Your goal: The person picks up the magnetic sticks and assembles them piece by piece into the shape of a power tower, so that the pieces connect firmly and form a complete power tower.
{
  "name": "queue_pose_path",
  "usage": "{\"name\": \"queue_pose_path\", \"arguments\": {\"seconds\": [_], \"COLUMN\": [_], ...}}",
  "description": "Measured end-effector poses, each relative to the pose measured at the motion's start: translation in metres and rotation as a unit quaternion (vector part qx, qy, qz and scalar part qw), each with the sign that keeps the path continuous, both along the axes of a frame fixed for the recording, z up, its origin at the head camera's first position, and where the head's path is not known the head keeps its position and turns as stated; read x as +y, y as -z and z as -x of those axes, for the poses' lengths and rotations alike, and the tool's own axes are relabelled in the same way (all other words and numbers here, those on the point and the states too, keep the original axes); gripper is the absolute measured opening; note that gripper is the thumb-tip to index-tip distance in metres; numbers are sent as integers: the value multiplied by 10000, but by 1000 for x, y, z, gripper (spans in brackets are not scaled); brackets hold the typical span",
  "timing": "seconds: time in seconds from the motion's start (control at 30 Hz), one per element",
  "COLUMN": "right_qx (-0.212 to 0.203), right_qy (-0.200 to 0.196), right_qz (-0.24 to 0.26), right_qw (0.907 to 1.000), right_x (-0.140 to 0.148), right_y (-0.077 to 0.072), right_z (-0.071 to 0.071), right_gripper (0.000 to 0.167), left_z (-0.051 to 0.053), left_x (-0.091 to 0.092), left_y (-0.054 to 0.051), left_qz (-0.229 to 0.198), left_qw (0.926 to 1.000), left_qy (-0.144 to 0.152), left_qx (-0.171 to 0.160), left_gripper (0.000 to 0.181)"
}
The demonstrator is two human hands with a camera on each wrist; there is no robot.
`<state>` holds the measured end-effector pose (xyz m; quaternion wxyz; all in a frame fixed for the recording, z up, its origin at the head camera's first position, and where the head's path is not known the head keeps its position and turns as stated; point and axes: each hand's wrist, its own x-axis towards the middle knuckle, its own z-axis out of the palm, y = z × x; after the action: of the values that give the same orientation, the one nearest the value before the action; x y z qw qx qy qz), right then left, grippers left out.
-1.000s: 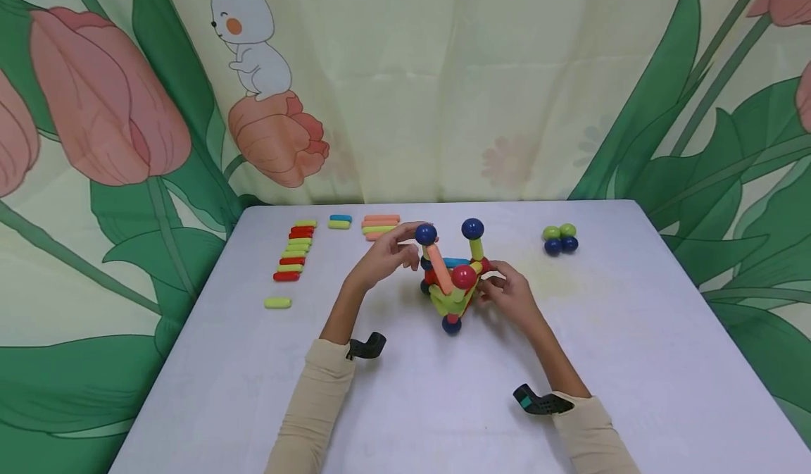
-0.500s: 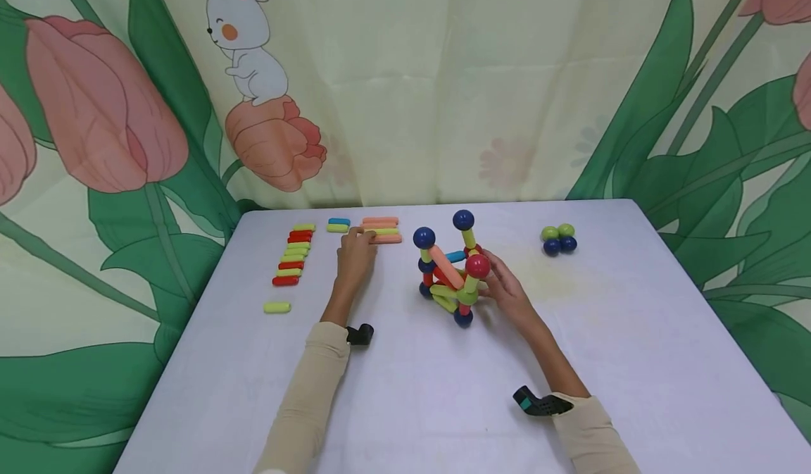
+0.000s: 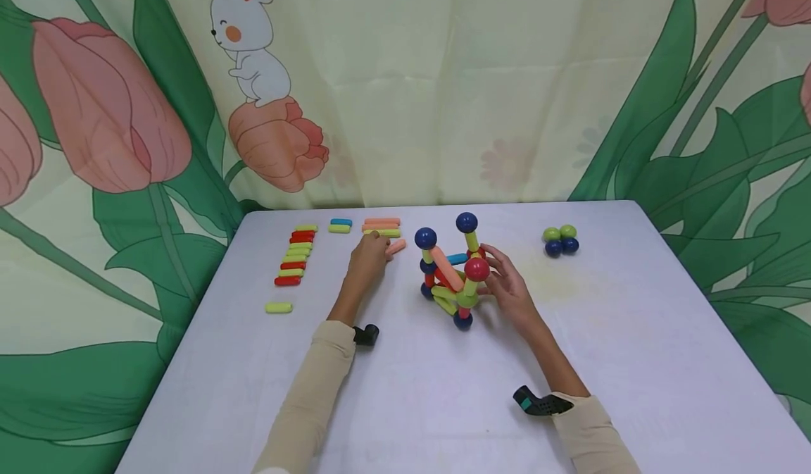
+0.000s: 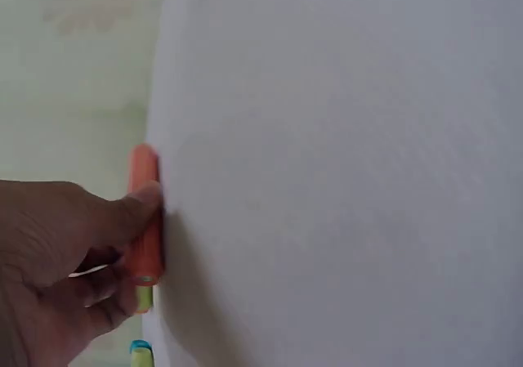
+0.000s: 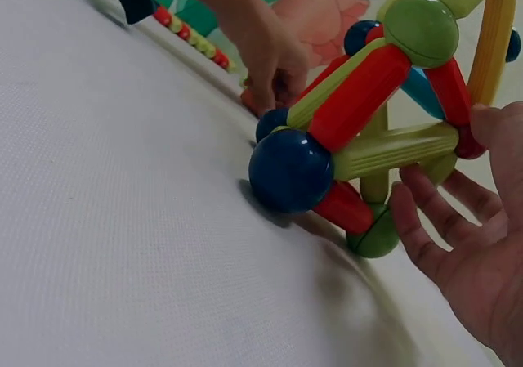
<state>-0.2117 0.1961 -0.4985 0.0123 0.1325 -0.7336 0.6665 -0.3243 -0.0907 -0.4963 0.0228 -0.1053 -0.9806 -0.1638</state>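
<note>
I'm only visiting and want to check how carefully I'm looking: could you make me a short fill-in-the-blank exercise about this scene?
1. The person's own ____ grip holds an orange stick.
2. In the head view, three raised balls top the built frame: two dark blue, one ____.
3. On the right side of the table, the loose cluster has ____ balls.
4. Half of that cluster is dark blue; the other half is ____.

Missing words: left; red; four; green.
</note>
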Motion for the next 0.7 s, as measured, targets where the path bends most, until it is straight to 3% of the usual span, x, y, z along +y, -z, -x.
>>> {"name": "queue_pose_path", "arguments": {"seconds": [0.07, 0.1, 0.17, 0.23, 0.37, 0.4, 0.47, 0.53, 0.63, 0.7], "right_qx": [-11, -29, -60, -113, -184, -190, -191, -183, -149, -132], "right_qy": [7, -3, -32, -51, -130, -151, -203, -245, -265, -279], "right_qz": [59, 69, 65, 39, -73, -112, -165, -196, -227, -196], "right_qw": [10000, 10000, 10000, 9999, 9997, 9996, 9995, 9993, 9993, 9993], "right_x": [-1, -1, -2, -2, -2, -2, -2, -3, -3, -3], "right_y": [1, 1, 1, 1, 1, 1, 1, 2, 3, 3], "right_z": [0, 0, 0, -1, -2, -2, -2, -1, 0, 1], "right_gripper": [54, 54, 55, 56, 59, 60, 61, 61, 60, 60], "left_z": [-1, -2, -4, -6, -10, -12, -14, -16, -19, -20], "left_x": [0, 0, 2, 5, 17, 20, 25, 29, 31, 31], "left_y": [-2, -3, -9, -15, -30, -34, -39, -44, -50, -53], "left_qz": [-682, -1146, -2274, -3404, -5064, -5304, -5589, -5760, -5730, -5663], "left_qw": [9970, 9920, 9697, 9314, 8373, 8182, 7918, 7717, 7619, 7602], "left_qy": [58, 69, 125, 290, 497, 547, 611, 712, 992, 1214], "left_qx": [-348, -532, -883, -1258, -1999, -2152, -2387, -2600, -2852, -2946], "left_gripper": [24, 23, 26, 30, 31, 31, 29, 28, 29, 30]}}
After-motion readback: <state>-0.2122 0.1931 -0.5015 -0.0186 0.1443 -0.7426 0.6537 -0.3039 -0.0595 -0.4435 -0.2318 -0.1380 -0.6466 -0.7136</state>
